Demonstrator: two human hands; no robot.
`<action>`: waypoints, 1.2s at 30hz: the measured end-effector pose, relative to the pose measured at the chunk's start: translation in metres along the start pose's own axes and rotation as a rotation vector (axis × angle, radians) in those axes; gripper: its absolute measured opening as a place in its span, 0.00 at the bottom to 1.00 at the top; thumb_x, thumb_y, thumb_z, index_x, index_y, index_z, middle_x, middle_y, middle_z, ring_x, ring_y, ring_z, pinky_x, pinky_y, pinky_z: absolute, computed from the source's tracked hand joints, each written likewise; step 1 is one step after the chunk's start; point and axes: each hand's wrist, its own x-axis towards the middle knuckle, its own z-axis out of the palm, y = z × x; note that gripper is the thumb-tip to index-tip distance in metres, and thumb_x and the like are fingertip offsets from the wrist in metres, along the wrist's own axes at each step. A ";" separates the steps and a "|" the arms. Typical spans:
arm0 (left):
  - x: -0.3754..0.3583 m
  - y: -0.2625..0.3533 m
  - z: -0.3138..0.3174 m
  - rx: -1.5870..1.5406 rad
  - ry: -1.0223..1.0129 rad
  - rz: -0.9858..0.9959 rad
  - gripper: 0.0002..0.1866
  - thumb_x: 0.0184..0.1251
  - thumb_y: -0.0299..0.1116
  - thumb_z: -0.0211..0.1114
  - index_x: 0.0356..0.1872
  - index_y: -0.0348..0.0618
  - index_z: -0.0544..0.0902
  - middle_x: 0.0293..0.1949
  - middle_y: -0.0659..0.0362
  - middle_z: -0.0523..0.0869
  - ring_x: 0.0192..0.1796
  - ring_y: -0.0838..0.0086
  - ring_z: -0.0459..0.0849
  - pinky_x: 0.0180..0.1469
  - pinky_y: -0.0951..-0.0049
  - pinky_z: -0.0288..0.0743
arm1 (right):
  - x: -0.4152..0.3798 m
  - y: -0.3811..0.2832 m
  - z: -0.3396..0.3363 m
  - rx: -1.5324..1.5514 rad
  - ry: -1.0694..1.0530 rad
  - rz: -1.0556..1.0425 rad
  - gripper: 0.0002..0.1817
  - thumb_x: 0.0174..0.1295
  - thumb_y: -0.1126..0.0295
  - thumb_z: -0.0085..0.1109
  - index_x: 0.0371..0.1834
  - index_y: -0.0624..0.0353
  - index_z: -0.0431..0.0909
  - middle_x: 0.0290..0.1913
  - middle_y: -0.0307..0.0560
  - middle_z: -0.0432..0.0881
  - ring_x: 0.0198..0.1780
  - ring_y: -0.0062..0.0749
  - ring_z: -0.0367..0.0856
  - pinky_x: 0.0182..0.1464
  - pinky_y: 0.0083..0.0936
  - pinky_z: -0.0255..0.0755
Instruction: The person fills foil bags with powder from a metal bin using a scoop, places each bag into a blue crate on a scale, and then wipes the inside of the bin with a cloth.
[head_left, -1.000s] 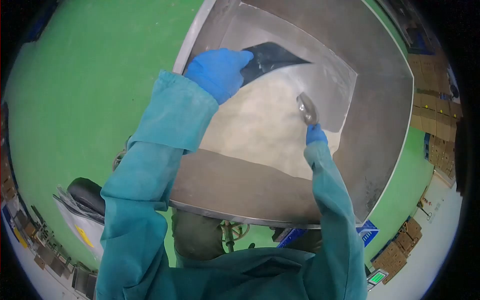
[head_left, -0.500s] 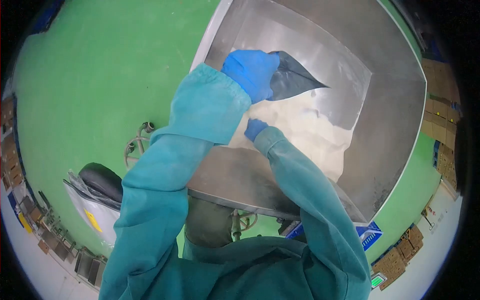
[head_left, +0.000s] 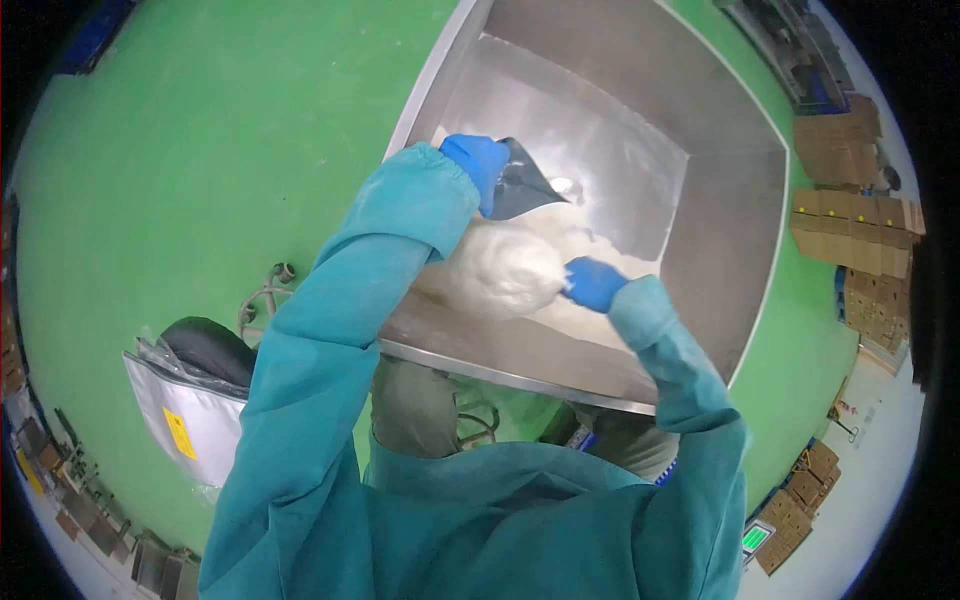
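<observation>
My left hand (head_left: 478,170), in a blue glove, is closed on the edge of a dark grey sheet-like piece (head_left: 527,185) over the left side of a large steel tub (head_left: 610,105). Beside it a rounded white mass (head_left: 510,268), blurred at its edges, hangs above white powder (head_left: 590,325) on the tub's bottom. At the right side of this mass is my right hand (head_left: 593,284), also gloved in blue, its fingers closed on the edge of the mass. Whether the mass is a filled bag or loose powder cannot be made out.
A white bag with a yellow label (head_left: 180,432) and a black rounded object (head_left: 208,350) stand left of my sleeve. Pipe fittings (head_left: 268,292) are near the tub's left side. Cardboard boxes (head_left: 850,230) stand at the right on the green floor.
My right hand has moved right, and the rounded white mass now shows between my hands. My left hand and the grey piece have moved left and slightly down. The view has shifted.
</observation>
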 end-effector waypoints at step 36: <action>-0.011 0.001 0.007 -0.149 0.084 -0.117 0.13 0.52 0.25 0.62 0.41 0.40 0.80 0.42 0.46 0.83 0.45 0.51 0.83 0.45 0.57 0.79 | -0.045 0.102 0.164 -0.130 -0.098 0.354 0.14 0.57 0.65 0.53 0.42 0.58 0.81 0.42 0.54 0.83 0.44 0.48 0.82 0.46 0.37 0.76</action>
